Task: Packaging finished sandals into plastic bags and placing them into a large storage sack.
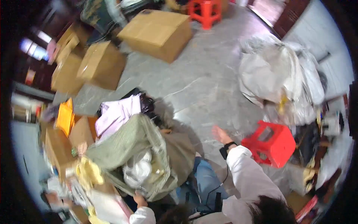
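Observation:
A large olive-green woven sack (119,136) stands open in front of me, with clear plastic-wrapped white items (141,170) inside. My left hand (140,200) is at the sack's near rim, its fingers appearing closed on the edge, slightly blurred. My right hand (221,134) is stretched out over the grey floor to the right of the sack, fingers extended and nothing in it. A dark band sits on that wrist. Next to this hand lies a red plastic stool (270,143), tipped on its side.
Lilac packages (117,114) and black plastic lie behind the sack. Cardboard boxes (156,33) stand at the far left and back, near another red stool (205,13). Big white sacks (272,71) lean by the right wall. Left of me are an orange packet (65,115) and a yellow bundle (89,171).

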`<state>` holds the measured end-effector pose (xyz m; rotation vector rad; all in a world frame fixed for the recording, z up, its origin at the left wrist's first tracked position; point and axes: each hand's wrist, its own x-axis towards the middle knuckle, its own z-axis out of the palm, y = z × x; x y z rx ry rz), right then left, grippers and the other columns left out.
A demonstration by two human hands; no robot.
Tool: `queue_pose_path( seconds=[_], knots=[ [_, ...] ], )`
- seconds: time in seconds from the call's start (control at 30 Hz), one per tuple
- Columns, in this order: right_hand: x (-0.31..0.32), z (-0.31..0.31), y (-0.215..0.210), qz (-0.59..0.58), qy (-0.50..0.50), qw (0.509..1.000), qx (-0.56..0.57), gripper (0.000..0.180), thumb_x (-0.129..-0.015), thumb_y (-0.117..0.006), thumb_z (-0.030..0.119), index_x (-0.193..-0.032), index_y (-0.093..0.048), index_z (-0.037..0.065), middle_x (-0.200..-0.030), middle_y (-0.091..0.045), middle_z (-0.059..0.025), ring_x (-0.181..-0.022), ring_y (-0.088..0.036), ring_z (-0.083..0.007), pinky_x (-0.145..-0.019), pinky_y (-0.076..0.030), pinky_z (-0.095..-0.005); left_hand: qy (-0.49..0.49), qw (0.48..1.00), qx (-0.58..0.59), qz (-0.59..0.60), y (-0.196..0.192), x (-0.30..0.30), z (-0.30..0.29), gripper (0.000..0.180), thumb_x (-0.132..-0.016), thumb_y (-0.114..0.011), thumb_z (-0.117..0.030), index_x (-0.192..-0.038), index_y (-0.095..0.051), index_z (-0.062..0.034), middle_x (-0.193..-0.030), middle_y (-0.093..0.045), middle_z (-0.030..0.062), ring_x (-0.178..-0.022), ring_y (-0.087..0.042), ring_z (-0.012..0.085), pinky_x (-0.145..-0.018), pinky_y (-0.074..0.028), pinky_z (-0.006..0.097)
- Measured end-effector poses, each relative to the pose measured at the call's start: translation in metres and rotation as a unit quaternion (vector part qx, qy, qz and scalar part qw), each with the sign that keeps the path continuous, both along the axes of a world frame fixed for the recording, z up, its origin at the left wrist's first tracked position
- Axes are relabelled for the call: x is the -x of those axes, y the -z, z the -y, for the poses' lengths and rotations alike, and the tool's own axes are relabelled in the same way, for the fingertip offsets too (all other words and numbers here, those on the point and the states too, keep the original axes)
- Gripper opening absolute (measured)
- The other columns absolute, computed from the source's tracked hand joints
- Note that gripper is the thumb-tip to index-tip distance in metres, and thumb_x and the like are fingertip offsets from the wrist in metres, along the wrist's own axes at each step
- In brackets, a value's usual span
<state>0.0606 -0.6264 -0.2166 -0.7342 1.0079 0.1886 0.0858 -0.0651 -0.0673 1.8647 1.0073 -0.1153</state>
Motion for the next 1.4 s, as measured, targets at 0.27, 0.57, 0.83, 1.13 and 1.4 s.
queue_pose_path(
  seconds=[0.27,0.57,0.83,1.13,1.4],
  knots=[
    [-0.251,-0.108,-0.09,0.095,-0.336,0.935,0.07,0.097,-0.074,-0.021,0.078,-0.132,-0.033,0.001,-0.137,-0.032,-0.0147,-0.128,-0.026,-0.0283,-0.104,-0.009,-0.0476,-0.04,0.99,0.018,-0.132,-0.044,0.016,0.03,0.034,-0.079,-0.053,-0.012,-0.109,-0.047,0.0029,-0.089,-0.059,0.0135,-0.079,-0.057,0.0239,-0.071,-0.045,0.033],
    [-0.344,-0.12,-0.072,0.208,-0.319,0.923,-0.06,0.051,-0.082,-0.057,0.038,-0.117,-0.048,0.001,-0.117,-0.052,-0.0094,-0.106,-0.049,-0.0225,-0.093,-0.037,-0.0337,-0.015,0.983,-0.097,-0.154,-0.008,0.067,0.024,0.043,-0.078,-0.055,-0.035,-0.097,-0.051,0.0036,-0.093,-0.059,0.0268,-0.092,-0.055,0.0412,-0.077,-0.043,0.044],
    [-0.315,-0.178,-0.164,0.273,-0.348,0.668,0.598,0.032,-0.08,-0.06,0.026,-0.096,-0.055,-0.001,-0.085,-0.057,-0.017,-0.077,-0.055,-0.0278,-0.067,-0.041,-0.0366,-0.195,0.977,0.086,-0.035,0.011,0.073,0.017,0.023,-0.087,-0.047,-0.013,-0.105,-0.05,0.0018,-0.091,-0.059,0.0123,-0.075,-0.056,0.024,-0.064,-0.045,0.034],
    [-0.206,-0.25,-0.266,0.458,-0.576,0.342,0.585,0.02,-0.08,-0.059,0.019,-0.077,-0.056,0.0,-0.073,-0.054,-0.0144,-0.067,-0.053,-0.032,-0.058,-0.041,-0.0365,-0.064,0.996,0.056,0.006,-0.012,0.054,0.015,0.039,-0.082,-0.051,-0.025,-0.102,-0.051,0.0086,-0.089,-0.06,0.0249,-0.086,-0.06,0.0344,-0.066,-0.049,0.039],
    [-0.328,-0.462,-0.298,0.445,-0.484,0.424,0.623,0.032,-0.081,-0.056,0.03,-0.098,-0.06,0.004,-0.095,-0.059,-0.0145,-0.09,-0.055,-0.031,-0.077,-0.043,-0.0368,0.283,0.922,0.246,-0.099,-0.014,0.03,-0.044,0.042,-0.08,-0.053,-0.031,-0.072,-0.057,0.0106,-0.057,-0.058,0.0185,-0.053,-0.063,0.025,-0.048,-0.048,0.034]
  ],
)
